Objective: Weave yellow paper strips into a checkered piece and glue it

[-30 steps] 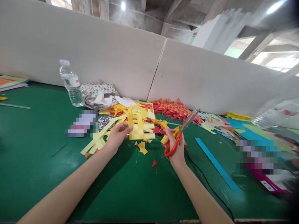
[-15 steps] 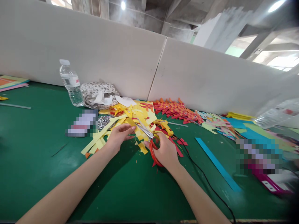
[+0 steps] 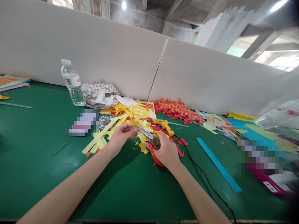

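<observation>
My right hand (image 3: 167, 151) grips a pair of scissors (image 3: 154, 155) with red handles; the silver blades point up and left toward my other hand. My left hand (image 3: 122, 137) is closed, with thumb and fingers pinching a small yellow paper piece (image 3: 134, 122) beside the blade tips. Whether the blades touch the paper I cannot tell. Behind and under both hands lies a heap of yellow paper strips (image 3: 102, 132) and scraps. Just beyond my right hand rests a yellow glue gun (image 3: 164, 125) with a black cable (image 3: 202, 172).
Orange-red woven paper fish (image 3: 175, 109) are piled along the partition (image 3: 112, 53). A water bottle (image 3: 72, 82) and a patterned cloth (image 3: 100, 90) stand at the back left, near a blurred-out phone (image 3: 83, 123). One blue strip (image 3: 218, 165) lies right on the green table (image 3: 126, 196).
My left thumb and fingertips have shifted slightly to the right, closer to the blades. The scissors stay in my right hand, almost unmoved. The whole view has shifted slightly.
</observation>
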`<state>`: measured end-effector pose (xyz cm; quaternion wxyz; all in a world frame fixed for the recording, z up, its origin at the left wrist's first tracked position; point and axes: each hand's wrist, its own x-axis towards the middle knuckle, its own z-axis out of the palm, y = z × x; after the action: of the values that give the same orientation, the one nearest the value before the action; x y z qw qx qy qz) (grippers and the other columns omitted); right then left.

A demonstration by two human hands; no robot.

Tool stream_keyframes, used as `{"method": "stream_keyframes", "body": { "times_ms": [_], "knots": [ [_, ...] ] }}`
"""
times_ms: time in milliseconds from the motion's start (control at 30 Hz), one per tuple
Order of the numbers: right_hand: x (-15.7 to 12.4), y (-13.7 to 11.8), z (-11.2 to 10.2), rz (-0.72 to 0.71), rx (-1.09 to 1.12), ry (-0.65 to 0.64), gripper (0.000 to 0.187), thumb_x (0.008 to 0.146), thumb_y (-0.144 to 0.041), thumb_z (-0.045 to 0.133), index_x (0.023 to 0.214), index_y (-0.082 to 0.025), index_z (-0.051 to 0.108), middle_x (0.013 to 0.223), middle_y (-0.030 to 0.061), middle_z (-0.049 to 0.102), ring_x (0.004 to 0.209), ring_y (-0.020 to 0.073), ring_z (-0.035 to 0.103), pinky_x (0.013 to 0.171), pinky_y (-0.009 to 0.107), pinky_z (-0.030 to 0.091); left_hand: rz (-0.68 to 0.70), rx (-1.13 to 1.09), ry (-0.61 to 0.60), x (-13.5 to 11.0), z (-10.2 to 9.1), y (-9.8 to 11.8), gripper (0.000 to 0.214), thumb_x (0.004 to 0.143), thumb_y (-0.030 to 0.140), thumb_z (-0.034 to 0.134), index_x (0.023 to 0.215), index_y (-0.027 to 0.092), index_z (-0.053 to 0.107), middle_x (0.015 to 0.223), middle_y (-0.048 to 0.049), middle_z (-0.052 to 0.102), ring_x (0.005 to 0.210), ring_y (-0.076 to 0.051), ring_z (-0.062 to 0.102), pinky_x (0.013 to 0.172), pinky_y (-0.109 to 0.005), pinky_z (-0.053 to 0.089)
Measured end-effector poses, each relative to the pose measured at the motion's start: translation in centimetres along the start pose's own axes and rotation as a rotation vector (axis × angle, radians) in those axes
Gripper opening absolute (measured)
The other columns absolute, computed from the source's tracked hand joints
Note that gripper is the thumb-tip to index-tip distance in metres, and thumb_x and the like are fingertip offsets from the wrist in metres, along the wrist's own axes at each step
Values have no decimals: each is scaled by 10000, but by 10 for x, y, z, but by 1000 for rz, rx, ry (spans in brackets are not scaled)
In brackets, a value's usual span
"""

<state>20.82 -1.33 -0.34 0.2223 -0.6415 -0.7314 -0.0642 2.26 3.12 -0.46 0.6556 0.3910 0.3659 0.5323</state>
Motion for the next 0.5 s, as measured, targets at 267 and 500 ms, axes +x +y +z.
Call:
{"method": "stream_keyframes", "body": {
  "times_ms": [267, 500],
  "knots": [
    [0, -1, -2, -28, 51, -8, 347, 747, -497, 529, 912, -195, 490, 816, 40, 625, 655, 185, 587, 529, 249, 356, -29, -15, -53, -1, 0, -3, 260, 555, 279, 789, 665, 163, 584, 660, 34, 641, 629, -81, 590, 601, -191, 508],
    [-1, 0, -3, -32, 28, -5, 364, 725, -528, 546, 868, -197, 495, 740, 16, 612, 608, 174, 570, 514, 250, 338, -29, -13, -65, -1, -1, -4, 255, 553, 279, 790, 656, 157, 591, 651, 26, 649, 616, -79, 590, 586, -183, 495]
  ]
}}
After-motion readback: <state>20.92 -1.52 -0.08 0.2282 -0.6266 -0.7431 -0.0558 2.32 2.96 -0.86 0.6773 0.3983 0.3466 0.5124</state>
